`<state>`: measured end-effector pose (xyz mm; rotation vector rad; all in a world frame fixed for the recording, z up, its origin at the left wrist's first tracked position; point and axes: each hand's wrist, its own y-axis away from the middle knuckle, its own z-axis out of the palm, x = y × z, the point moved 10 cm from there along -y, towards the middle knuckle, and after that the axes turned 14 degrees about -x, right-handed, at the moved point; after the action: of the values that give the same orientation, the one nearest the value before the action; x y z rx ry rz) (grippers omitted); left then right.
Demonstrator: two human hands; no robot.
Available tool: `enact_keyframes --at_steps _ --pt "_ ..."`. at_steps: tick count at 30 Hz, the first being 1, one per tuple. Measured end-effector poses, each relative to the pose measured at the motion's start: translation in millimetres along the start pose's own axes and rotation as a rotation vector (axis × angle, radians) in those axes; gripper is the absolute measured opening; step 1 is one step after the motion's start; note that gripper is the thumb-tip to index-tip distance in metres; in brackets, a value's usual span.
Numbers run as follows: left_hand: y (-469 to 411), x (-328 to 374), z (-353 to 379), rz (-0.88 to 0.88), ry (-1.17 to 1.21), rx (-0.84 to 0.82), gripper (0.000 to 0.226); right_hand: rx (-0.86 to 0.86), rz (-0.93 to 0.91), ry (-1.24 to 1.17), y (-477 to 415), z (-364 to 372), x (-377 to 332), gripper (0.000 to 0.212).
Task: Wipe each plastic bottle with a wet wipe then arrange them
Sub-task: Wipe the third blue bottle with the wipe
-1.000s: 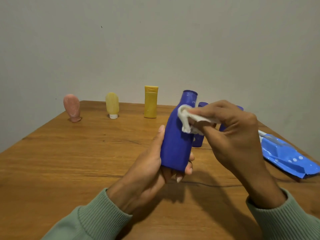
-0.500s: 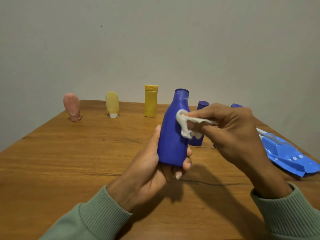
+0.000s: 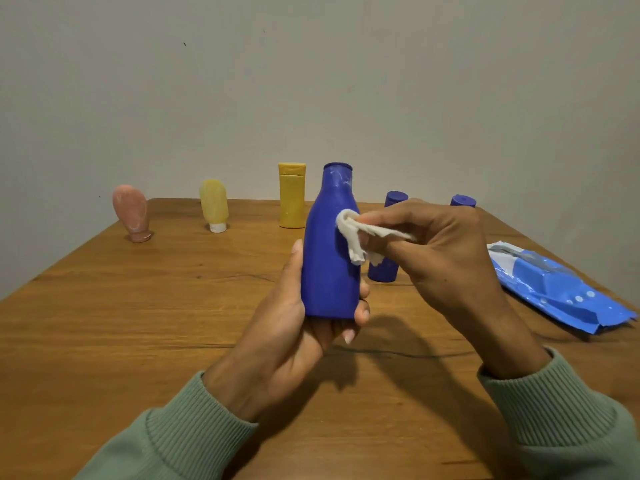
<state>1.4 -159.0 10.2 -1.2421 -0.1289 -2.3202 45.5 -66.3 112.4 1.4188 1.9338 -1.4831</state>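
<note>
While the table (image 3: 138,323) is carrying a pink tube (image 3: 131,213), pale-yellow tube (image 3: 213,209) and yellow bottle (image 3: 292,199) in a back row, probably finished, the left hand (image 3: 287,341) is gripping the large blue bottle (image 3: 329,265) upright above it. The right hand (image 3: 443,258) is pinching a wet wipe (image 3: 353,237) against its shoulder. A small blue bottle (image 3: 382,271) and a second blue bottle (image 3: 463,201) are probably waiting their turn.

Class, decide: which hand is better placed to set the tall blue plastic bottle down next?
Probably left: the left hand grips the tall blue plastic bottle at its base, while the right hand pinches the white wet wipe.
</note>
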Motion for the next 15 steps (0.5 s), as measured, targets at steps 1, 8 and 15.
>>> enact_keyframes --at_steps 1,8,15 --pt "0.6 -0.3 -0.8 -0.004 -0.019 0.004 0.062 0.027 0.002 -0.003 0.8 -1.9 0.3 0.021" --pt "3.4 3.6 -5.2 0.020 -0.089 0.039 0.063 0.117 -0.037 0.072 3.3 -4.8 -3.8 0.019" --pt "4.4 1.2 -7.6 -0.038 -0.205 0.042 0.068 0.162 -0.075 -0.028 4.7 -16.1 -5.1 0.020"
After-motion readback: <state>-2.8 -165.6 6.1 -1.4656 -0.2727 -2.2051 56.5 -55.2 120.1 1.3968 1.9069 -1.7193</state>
